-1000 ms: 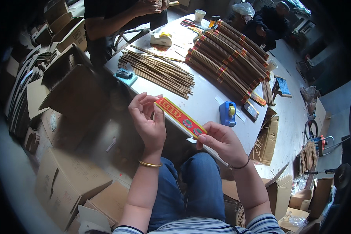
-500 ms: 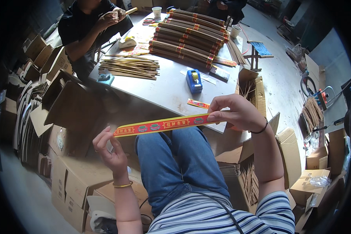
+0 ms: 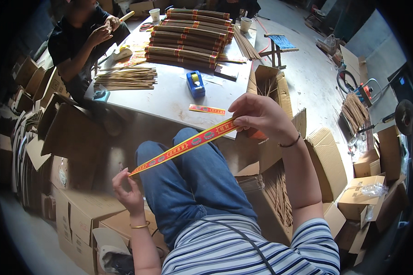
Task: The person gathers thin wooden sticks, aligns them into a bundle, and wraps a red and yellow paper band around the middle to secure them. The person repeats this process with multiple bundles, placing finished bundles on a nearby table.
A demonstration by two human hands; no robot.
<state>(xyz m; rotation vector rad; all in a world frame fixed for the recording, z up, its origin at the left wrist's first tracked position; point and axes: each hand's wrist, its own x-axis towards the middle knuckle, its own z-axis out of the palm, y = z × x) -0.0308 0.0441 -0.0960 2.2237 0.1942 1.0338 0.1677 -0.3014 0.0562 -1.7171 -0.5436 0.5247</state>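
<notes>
A long red paper strip point(image 3: 183, 146) with yellow edges and green flower prints stretches taut above my lap. My left hand point(image 3: 128, 190) pinches its lower end between thumb and fingertips. The upper end is held by my right hand point(image 3: 257, 117), near the table's front edge. On the white table point(image 3: 147, 103) just beyond lies a short red and yellow strip point(image 3: 206, 109). A blue tape dispenser point(image 3: 196, 85) stands behind that piece. Bundles of thin brown sticks point(image 3: 188, 39) with red bands are stacked farther back.
Loose sticks point(image 3: 128, 78) lie at the table's left, near a seated person point(image 3: 85, 41) holding a pale stick-like object. Open cardboard boxes point(image 3: 277, 192) with sticks stand at my right. More boxes point(image 3: 82, 211) are at my left. A folding stool point(image 3: 277, 46) stands beyond the table.
The strip now slants more steeply, its right end higher and its left end lower. The view has shifted, so the table appears farther left. Both hands still grip the strip.
</notes>
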